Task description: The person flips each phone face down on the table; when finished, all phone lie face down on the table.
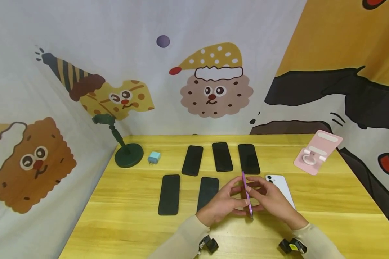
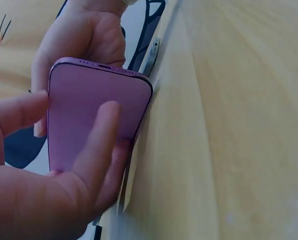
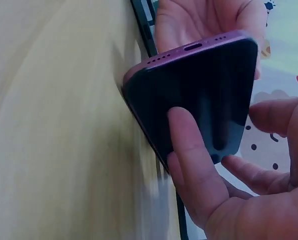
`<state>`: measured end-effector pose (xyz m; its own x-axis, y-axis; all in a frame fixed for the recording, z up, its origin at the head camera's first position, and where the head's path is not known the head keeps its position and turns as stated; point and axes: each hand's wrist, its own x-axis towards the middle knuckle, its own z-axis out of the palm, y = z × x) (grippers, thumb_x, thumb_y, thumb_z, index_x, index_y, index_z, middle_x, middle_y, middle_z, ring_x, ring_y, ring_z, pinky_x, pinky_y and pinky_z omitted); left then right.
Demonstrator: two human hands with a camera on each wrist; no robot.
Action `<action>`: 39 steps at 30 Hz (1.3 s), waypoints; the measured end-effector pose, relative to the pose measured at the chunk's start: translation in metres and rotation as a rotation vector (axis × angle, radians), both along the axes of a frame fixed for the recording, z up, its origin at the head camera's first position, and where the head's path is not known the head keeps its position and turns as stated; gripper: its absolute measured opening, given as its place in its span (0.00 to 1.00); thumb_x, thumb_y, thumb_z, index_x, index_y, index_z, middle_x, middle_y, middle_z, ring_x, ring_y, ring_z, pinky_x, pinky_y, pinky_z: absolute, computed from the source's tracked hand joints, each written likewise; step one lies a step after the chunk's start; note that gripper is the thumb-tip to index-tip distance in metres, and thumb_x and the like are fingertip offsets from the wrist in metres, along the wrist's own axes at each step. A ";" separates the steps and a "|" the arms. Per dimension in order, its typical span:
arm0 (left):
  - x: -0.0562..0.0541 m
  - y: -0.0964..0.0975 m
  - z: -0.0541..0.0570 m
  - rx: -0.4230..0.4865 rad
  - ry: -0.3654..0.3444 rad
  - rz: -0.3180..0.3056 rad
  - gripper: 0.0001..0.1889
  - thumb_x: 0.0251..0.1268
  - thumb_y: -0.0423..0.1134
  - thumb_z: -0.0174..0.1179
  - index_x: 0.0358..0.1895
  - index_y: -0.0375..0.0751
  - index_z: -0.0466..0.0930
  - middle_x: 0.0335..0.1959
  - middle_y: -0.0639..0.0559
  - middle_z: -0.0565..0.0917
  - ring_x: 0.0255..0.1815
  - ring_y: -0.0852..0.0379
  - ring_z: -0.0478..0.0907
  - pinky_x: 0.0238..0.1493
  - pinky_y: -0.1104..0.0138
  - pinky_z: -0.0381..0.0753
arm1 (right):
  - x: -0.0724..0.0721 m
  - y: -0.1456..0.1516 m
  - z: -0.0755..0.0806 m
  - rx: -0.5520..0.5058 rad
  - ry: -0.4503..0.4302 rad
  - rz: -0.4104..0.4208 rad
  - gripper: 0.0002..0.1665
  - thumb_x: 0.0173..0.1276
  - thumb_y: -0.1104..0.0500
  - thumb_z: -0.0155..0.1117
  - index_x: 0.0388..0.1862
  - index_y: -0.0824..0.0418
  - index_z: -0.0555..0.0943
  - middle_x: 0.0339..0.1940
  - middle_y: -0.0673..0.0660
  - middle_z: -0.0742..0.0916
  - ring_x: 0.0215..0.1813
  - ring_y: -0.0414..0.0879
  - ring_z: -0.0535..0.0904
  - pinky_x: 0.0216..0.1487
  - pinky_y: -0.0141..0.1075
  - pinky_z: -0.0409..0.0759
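Between both hands a purple smartphone is held up on its long edge over the table. My left hand grips it from the purple back side, with fingers on that back and on the edges. From the dark screen side my right hand holds it too, fingers touching the glass. The charging port end faces the wrist cameras. Beside my left hand lies a black phone, partly covered by the hand. A white phone lies partly hidden behind my right hand.
Three black phones lie in a back row, and another black phone lies front left. A green stand and a light-blue charger plug sit back left. A pink folding phone stand stands back right.
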<state>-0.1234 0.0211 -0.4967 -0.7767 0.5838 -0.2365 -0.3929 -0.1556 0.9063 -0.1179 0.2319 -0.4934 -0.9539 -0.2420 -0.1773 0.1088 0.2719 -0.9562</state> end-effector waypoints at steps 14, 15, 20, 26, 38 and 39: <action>0.001 0.002 0.003 -0.152 0.029 0.038 0.47 0.63 0.26 0.72 0.80 0.70 0.66 0.74 0.47 0.69 0.54 0.53 0.82 0.44 0.57 0.88 | 0.001 0.001 0.013 0.037 -0.005 -0.066 0.34 0.78 0.62 0.62 0.79 0.67 0.67 0.65 0.76 0.83 0.50 0.56 0.90 0.33 0.47 0.91; 0.001 0.002 0.003 -0.164 0.030 0.052 0.47 0.63 0.26 0.73 0.81 0.67 0.66 0.74 0.48 0.70 0.55 0.52 0.82 0.45 0.56 0.89 | 0.002 0.001 0.014 0.040 0.001 -0.070 0.34 0.78 0.63 0.62 0.79 0.68 0.67 0.65 0.76 0.83 0.49 0.55 0.90 0.32 0.47 0.91; 0.001 -0.002 0.003 -0.157 0.015 0.104 0.44 0.64 0.28 0.72 0.82 0.52 0.64 0.73 0.48 0.73 0.56 0.51 0.82 0.49 0.53 0.90 | 0.004 0.001 0.019 0.052 0.033 -0.089 0.34 0.76 0.66 0.63 0.77 0.71 0.67 0.62 0.75 0.85 0.45 0.48 0.89 0.31 0.45 0.90; 0.001 -0.006 0.000 -0.044 -0.059 0.138 0.38 0.68 0.28 0.68 0.79 0.45 0.64 0.66 0.43 0.76 0.52 0.50 0.84 0.51 0.54 0.90 | 0.005 0.002 0.029 0.067 0.078 -0.113 0.33 0.75 0.67 0.63 0.76 0.70 0.69 0.61 0.74 0.85 0.44 0.42 0.87 0.31 0.42 0.89; 0.000 -0.010 0.003 0.031 -0.059 0.105 0.34 0.73 0.30 0.64 0.79 0.47 0.65 0.64 0.42 0.81 0.48 0.51 0.85 0.44 0.61 0.87 | 0.006 0.005 0.036 0.102 0.089 -0.108 0.34 0.76 0.65 0.65 0.78 0.69 0.68 0.60 0.71 0.84 0.44 0.45 0.87 0.33 0.42 0.90; 0.000 -0.010 0.004 0.021 -0.054 0.107 0.34 0.73 0.30 0.64 0.79 0.47 0.66 0.64 0.42 0.81 0.48 0.51 0.85 0.44 0.61 0.88 | 0.005 0.006 0.035 0.098 0.079 -0.107 0.34 0.76 0.64 0.65 0.78 0.68 0.68 0.59 0.71 0.84 0.43 0.46 0.88 0.33 0.42 0.90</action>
<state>-0.1233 0.0107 -0.4928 -0.8215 0.5032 -0.2681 -0.4210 -0.2181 0.8805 -0.1127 0.2379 -0.4579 -0.9852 -0.1239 -0.1182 0.0671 0.3554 -0.9323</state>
